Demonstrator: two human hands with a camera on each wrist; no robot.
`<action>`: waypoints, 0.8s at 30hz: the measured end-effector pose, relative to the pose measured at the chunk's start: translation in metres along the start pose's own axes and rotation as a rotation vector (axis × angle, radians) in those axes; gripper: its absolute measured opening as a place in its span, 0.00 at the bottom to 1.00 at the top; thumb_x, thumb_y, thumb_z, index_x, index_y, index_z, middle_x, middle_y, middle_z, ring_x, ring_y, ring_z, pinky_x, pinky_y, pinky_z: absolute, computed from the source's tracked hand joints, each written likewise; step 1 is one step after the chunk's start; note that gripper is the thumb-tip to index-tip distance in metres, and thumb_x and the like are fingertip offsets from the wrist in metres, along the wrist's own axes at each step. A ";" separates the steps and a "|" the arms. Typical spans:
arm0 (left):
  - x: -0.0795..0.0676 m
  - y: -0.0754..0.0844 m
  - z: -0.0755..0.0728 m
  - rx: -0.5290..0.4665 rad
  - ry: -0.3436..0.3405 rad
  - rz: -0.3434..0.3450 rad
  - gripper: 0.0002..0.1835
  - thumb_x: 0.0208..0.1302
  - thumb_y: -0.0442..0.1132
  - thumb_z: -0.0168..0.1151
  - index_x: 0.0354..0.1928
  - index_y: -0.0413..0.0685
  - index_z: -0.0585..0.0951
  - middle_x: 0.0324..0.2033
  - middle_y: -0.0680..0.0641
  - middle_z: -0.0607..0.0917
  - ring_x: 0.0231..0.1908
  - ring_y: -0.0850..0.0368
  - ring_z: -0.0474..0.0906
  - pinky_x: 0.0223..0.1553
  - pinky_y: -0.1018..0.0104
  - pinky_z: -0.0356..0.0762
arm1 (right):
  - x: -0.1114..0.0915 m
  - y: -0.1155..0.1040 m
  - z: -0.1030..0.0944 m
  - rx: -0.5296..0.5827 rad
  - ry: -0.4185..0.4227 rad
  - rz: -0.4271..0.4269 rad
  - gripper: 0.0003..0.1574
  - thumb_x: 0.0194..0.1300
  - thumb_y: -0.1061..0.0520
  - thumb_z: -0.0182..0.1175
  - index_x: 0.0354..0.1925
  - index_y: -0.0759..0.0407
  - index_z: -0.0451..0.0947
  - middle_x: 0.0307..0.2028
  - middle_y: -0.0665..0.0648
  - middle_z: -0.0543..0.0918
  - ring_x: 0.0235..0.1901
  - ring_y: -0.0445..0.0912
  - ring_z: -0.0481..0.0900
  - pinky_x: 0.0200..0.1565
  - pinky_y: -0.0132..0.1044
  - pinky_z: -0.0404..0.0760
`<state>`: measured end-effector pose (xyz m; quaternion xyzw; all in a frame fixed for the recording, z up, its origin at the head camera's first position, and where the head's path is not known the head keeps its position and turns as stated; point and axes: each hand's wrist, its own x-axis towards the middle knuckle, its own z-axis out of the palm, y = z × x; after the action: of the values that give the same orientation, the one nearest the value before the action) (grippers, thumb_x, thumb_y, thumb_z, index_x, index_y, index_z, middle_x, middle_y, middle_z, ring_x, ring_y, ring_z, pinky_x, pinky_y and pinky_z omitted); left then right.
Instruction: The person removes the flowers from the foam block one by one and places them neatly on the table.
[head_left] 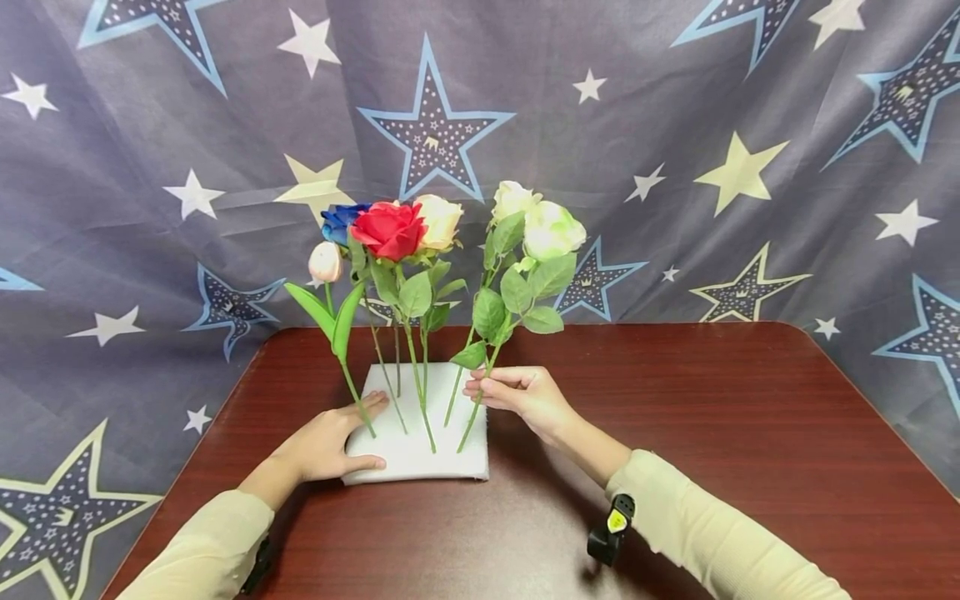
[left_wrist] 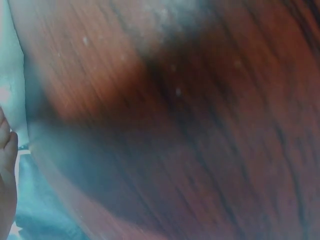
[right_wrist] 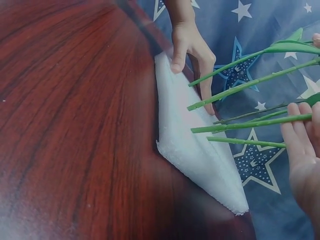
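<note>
A white foam block (head_left: 405,463) lies on the table with several artificial flowers standing in it. My left hand (head_left: 326,442) rests on the block's left side, thumb and fingers spread, near the stem of a pale pink tulip (head_left: 326,262). With my right hand (head_left: 528,398) I pinch the stem of the front greenish-white rose (head_left: 553,230), whose lower end meets the foam. Behind it stands another greenish-white rose (head_left: 512,200). Red (head_left: 390,232), cream (head_left: 441,222) and blue (head_left: 340,223) roses stand between the hands. The right wrist view shows green stems (right_wrist: 235,128) entering the foam.
The dark red wooden table (head_left: 675,433) extends to both sides of the block. A star-patterned cloth (head_left: 480,92) hangs behind it. A black wrist strap (head_left: 609,533) hangs below the right sleeve. The left wrist view is mostly blurred tabletop (left_wrist: 175,125).
</note>
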<state>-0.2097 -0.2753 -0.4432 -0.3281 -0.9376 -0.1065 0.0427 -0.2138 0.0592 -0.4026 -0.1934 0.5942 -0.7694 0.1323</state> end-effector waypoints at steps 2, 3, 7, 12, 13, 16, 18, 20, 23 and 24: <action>0.000 0.000 0.001 -0.003 0.006 0.002 0.49 0.49 0.65 0.68 0.69 0.47 0.67 0.68 0.43 0.71 0.66 0.49 0.71 0.61 0.54 0.74 | -0.001 -0.002 0.001 0.006 0.008 0.007 0.24 0.65 0.69 0.56 0.55 0.87 0.68 0.39 0.58 0.89 0.48 0.53 0.86 0.53 0.43 0.82; 0.000 0.000 0.001 -0.005 0.010 0.003 0.49 0.49 0.65 0.68 0.69 0.47 0.67 0.68 0.43 0.71 0.66 0.49 0.71 0.61 0.54 0.74 | -0.001 -0.004 0.001 0.011 0.011 0.009 0.24 0.65 0.69 0.56 0.54 0.87 0.68 0.37 0.56 0.89 0.47 0.52 0.86 0.53 0.44 0.82; 0.000 0.000 0.001 -0.015 0.017 0.006 0.48 0.49 0.64 0.69 0.69 0.46 0.68 0.67 0.42 0.71 0.66 0.49 0.71 0.61 0.53 0.74 | -0.002 -0.007 0.001 0.009 0.005 0.008 0.24 0.63 0.69 0.58 0.53 0.87 0.70 0.33 0.49 0.89 0.42 0.44 0.87 0.52 0.43 0.82; 0.001 0.000 0.000 -0.021 0.003 -0.001 0.48 0.49 0.65 0.68 0.69 0.47 0.67 0.68 0.43 0.71 0.67 0.49 0.70 0.61 0.53 0.73 | -0.001 -0.011 0.000 0.027 0.014 0.009 0.17 0.62 0.70 0.59 0.49 0.80 0.77 0.32 0.48 0.89 0.39 0.42 0.88 0.51 0.43 0.83; 0.001 0.000 0.000 -0.019 0.001 -0.003 0.49 0.49 0.65 0.68 0.69 0.47 0.67 0.68 0.43 0.71 0.67 0.49 0.70 0.62 0.54 0.73 | -0.001 -0.012 0.000 0.033 0.027 0.003 0.16 0.62 0.71 0.58 0.48 0.79 0.78 0.32 0.48 0.89 0.39 0.42 0.88 0.51 0.43 0.83; 0.001 0.000 0.000 -0.018 -0.001 -0.008 0.49 0.49 0.66 0.67 0.69 0.47 0.67 0.68 0.43 0.71 0.67 0.49 0.70 0.61 0.53 0.73 | 0.000 -0.016 -0.002 0.044 0.067 -0.032 0.11 0.61 0.72 0.58 0.43 0.73 0.83 0.32 0.49 0.89 0.37 0.43 0.88 0.49 0.45 0.84; 0.000 0.000 0.000 -0.020 0.003 -0.008 0.49 0.49 0.66 0.67 0.69 0.47 0.67 0.68 0.43 0.71 0.66 0.49 0.70 0.61 0.53 0.74 | -0.001 -0.018 -0.003 0.041 0.088 -0.043 0.11 0.61 0.72 0.58 0.38 0.65 0.85 0.33 0.49 0.89 0.36 0.43 0.88 0.48 0.45 0.84; 0.000 -0.001 0.001 -0.020 0.004 -0.009 0.49 0.49 0.67 0.67 0.69 0.47 0.67 0.68 0.43 0.71 0.66 0.49 0.71 0.61 0.53 0.74 | -0.003 -0.021 -0.006 0.052 0.102 -0.037 0.13 0.61 0.72 0.59 0.33 0.58 0.86 0.33 0.49 0.89 0.35 0.43 0.88 0.47 0.45 0.85; -0.001 0.000 0.001 -0.021 0.004 -0.011 0.49 0.49 0.67 0.66 0.69 0.48 0.67 0.68 0.43 0.71 0.66 0.49 0.71 0.60 0.53 0.74 | -0.009 -0.023 -0.012 0.071 0.120 -0.016 0.17 0.61 0.72 0.58 0.31 0.52 0.86 0.33 0.49 0.89 0.33 0.43 0.88 0.46 0.46 0.85; 0.000 0.000 0.001 -0.021 0.004 -0.012 0.49 0.49 0.68 0.66 0.69 0.48 0.67 0.68 0.43 0.71 0.66 0.49 0.71 0.61 0.53 0.74 | -0.011 -0.024 -0.014 0.077 0.127 -0.011 0.16 0.61 0.72 0.58 0.32 0.53 0.86 0.33 0.49 0.89 0.33 0.43 0.88 0.46 0.46 0.85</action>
<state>-0.2096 -0.2755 -0.4443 -0.3229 -0.9383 -0.1174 0.0407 -0.2099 0.0825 -0.3840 -0.1424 0.5704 -0.8030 0.0976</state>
